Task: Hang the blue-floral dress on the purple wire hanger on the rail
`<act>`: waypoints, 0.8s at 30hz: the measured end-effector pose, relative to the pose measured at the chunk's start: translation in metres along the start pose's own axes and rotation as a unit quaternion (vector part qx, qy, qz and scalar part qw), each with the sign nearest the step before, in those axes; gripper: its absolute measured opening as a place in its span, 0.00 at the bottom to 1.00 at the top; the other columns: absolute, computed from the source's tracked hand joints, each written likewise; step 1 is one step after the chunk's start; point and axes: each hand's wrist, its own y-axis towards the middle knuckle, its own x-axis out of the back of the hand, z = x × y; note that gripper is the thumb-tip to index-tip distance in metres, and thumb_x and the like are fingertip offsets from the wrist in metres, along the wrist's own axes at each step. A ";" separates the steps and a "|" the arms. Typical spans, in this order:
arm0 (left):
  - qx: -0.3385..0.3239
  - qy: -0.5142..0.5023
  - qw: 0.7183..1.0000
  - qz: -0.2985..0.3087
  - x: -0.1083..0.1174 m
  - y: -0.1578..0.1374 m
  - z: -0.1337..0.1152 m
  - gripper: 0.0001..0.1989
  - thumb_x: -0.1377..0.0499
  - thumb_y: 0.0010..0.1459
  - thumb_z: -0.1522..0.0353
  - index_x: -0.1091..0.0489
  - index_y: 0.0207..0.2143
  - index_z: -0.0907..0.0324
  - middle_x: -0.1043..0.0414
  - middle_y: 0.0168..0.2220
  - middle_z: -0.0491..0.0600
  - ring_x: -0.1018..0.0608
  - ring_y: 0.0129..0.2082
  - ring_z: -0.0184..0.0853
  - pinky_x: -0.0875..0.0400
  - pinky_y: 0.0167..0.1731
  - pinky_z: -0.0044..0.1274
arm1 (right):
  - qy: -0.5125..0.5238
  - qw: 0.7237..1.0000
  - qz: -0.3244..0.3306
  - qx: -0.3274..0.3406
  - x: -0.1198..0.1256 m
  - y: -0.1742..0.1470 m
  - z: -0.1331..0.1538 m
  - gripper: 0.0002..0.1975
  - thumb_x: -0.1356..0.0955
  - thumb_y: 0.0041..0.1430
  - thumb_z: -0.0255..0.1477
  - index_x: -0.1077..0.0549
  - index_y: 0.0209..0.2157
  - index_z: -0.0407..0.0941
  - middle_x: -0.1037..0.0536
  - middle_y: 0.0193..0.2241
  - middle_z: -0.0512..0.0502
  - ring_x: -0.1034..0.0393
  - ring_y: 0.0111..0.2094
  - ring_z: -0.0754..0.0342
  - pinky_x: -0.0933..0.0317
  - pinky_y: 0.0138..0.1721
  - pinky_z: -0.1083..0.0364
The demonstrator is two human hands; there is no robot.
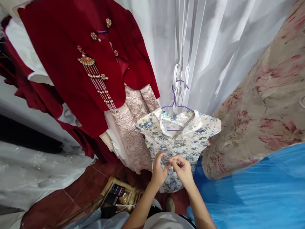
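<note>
A short-sleeved floral blouse (183,144), white with blue and yellow flowers, hangs in front of me on a purple hanger (175,102). Both hands meet at its front opening, below the collar. My left hand (159,171) has its index finger curved and its thumb reaching toward the other hand; it is closed at the blouse's edge. Thumb and fingers of my right hand (181,168) pinch together at the same spot. The small piece between the fingertips is too small to make out.
A red jacket (133,47) with a beaded ornament hangs left, above a pink textured skirt (133,127). White curtains (221,47) hang behind. At right are a floral dress (257,124) and blue fabric (250,190). A wooden crate (108,187) with small items stands low left.
</note>
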 end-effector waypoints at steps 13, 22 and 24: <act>0.053 -0.060 0.996 0.031 -0.026 0.002 0.017 0.13 0.42 0.61 0.69 0.34 0.49 0.56 0.29 0.49 0.53 0.24 0.46 0.38 0.30 0.49 0.32 | -0.188 0.969 -0.150 0.063 0.013 0.072 -0.014 0.22 0.31 0.58 0.51 0.27 0.38 0.45 0.26 0.19 0.51 0.34 0.21 0.52 0.43 0.27 0.55; 0.082 -0.080 0.990 0.087 -0.020 -0.017 0.019 0.14 0.44 0.62 0.71 0.34 0.50 0.55 0.29 0.49 0.52 0.24 0.44 0.37 0.31 0.50 0.31 | -0.186 0.963 -0.181 0.068 0.003 0.096 -0.022 0.24 0.34 0.58 0.54 0.30 0.31 0.46 0.33 0.16 0.54 0.39 0.20 0.53 0.45 0.26 0.56; 0.081 -0.081 0.988 0.102 -0.014 -0.020 0.021 0.14 0.44 0.62 0.70 0.34 0.51 0.55 0.29 0.49 0.53 0.24 0.44 0.37 0.31 0.50 0.31 | -0.161 0.967 -0.184 0.073 0.000 0.095 -0.024 0.23 0.33 0.58 0.53 0.32 0.29 0.47 0.35 0.15 0.56 0.42 0.20 0.55 0.46 0.25 0.56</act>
